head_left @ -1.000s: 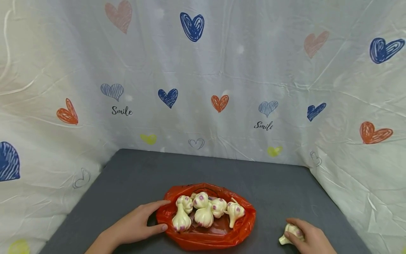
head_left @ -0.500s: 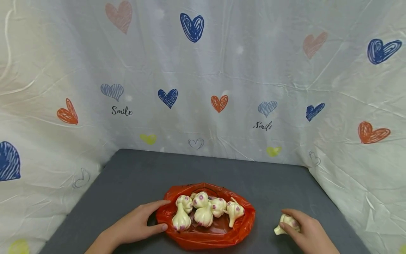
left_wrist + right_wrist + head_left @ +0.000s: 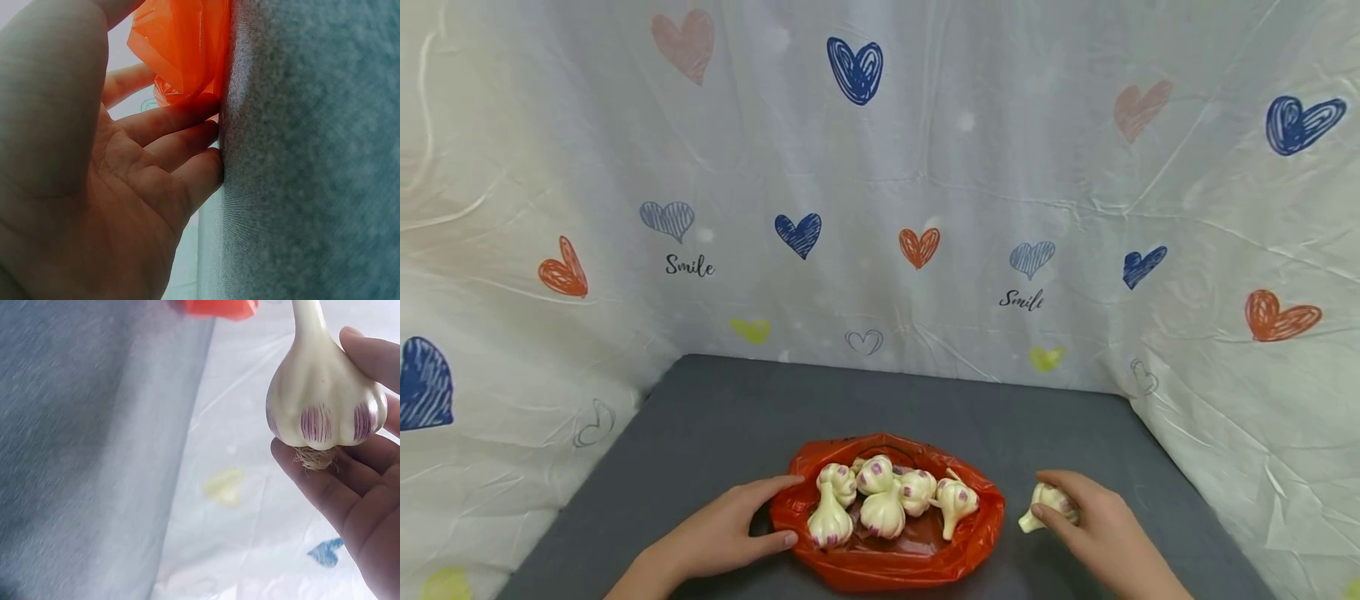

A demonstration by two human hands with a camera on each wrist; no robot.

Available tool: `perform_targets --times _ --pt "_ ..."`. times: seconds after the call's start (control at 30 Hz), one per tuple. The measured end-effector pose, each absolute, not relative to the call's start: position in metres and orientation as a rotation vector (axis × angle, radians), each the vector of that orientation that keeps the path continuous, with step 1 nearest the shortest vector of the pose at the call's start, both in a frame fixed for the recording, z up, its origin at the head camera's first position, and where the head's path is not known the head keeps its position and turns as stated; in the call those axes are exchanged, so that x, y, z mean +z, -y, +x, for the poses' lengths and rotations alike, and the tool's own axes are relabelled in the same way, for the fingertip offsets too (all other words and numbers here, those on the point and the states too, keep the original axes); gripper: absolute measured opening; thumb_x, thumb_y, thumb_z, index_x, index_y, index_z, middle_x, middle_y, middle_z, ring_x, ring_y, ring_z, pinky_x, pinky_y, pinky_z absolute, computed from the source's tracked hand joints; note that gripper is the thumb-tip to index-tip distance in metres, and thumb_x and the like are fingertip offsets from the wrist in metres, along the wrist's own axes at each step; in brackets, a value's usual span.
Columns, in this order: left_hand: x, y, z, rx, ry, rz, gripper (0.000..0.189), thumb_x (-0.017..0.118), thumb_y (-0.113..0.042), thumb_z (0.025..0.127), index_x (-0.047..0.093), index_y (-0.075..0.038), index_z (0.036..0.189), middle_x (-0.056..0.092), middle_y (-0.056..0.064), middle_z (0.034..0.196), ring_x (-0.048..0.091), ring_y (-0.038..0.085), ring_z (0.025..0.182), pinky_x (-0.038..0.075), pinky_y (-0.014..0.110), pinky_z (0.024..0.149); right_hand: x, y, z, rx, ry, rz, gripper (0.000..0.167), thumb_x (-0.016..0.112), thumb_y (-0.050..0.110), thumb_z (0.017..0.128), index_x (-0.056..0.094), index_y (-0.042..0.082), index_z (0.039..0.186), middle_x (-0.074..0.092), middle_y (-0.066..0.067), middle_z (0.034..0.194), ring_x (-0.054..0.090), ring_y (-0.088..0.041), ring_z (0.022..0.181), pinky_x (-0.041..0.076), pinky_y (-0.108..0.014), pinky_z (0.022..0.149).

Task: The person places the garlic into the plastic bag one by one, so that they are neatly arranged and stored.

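Note:
A red plastic bag (image 3: pixel 895 575) lies spread with its mouth rolled wide, and several garlic bulbs (image 3: pixel 882 512) rest inside. My left hand (image 3: pixel 722 533) touches the bag's left side, thumb and index finger spread along the rim. In the left wrist view its other fingers (image 3: pixel 200 172) are nearly straight, their tips against the table beside the orange-looking plastic. To the right of the bag, my right hand (image 3: pixel 1093 521) pinches one garlic bulb (image 3: pixel 325 394) between thumb and fingers, above the table. Its stem points toward the bag; purple streaks and a tuft of roots show.
The dark grey table (image 3: pixel 865 396) stretches behind and on both sides of the bag. A pale curtain (image 3: pixel 865 167) printed with hearts and the word "Smile" encloses its back and sides.
My right hand has carried its garlic bulb leftward and a little farther from me, nearer the bag. The left hand and the bag stay where they were.

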State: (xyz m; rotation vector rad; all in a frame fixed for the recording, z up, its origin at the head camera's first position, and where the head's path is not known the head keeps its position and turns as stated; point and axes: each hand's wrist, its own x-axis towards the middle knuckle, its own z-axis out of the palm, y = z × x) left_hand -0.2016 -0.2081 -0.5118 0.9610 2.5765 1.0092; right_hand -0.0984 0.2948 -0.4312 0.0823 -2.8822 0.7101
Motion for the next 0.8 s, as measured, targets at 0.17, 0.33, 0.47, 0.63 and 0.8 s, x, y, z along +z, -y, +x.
perform_targets --times 0.17,0.33,0.47,0.63,0.8 --pt "-0.513 0.208 -0.202 1.008 -2.574 0.957 0.078 0.066 -0.071 0.1 0.05 -0.029 0.164 0.058 0.001 0.159 0.057 0.034 0.144 0.052 0.062 0.11 -0.429 -0.284 -0.103 0.671 2.802 0.214 0.037 0.086 0.037 0.097 0.078 0.017 0.127 0.075 0.005 0.123 0.071 -0.014 0.104 0.062 -0.038 0.085" --pt "-0.513 0.209 -0.202 1.009 -2.575 0.955 0.078 0.066 -0.071 0.101 0.05 -0.029 0.164 0.058 0.002 0.159 0.057 0.034 0.145 0.051 0.062 0.111 -0.428 -0.274 -0.106 0.645 2.723 0.322 0.034 0.089 0.031 0.095 0.079 0.018 0.126 0.075 0.006 0.123 0.072 -0.018 0.109 0.062 -0.04 0.088" --pt "-0.512 0.209 -0.201 1.009 -2.58 0.95 0.077 0.066 -0.07 0.101 0.051 -0.028 0.164 0.058 0.002 0.159 0.057 0.034 0.145 0.051 0.063 0.111 -0.425 -0.265 -0.11 0.66 2.727 0.347 0.034 0.088 0.032 0.096 0.078 0.02 0.127 0.075 0.006 0.125 0.073 -0.019 0.112 0.063 -0.042 0.09" --pt "-0.511 0.209 -0.2 1.01 -2.581 0.943 0.079 0.066 -0.071 0.1 0.051 -0.028 0.164 0.058 0.003 0.159 0.057 0.035 0.145 0.05 0.064 0.111 -0.422 -0.254 -0.113 0.671 2.754 0.368 0.035 0.087 0.032 0.097 0.077 0.02 0.129 0.074 0.006 0.129 0.072 -0.022 0.118 0.062 -0.045 0.094" --pt "-0.511 0.209 -0.2 1.006 -2.582 0.949 0.08 0.066 -0.072 0.1 0.051 -0.028 0.164 0.058 0.002 0.159 0.057 0.034 0.145 0.05 0.064 0.111 -0.422 -0.244 -0.117 0.718 2.802 0.401 0.037 0.085 0.032 0.099 0.076 0.018 0.132 0.073 0.005 0.131 0.071 -0.023 0.122 0.062 -0.046 0.096"
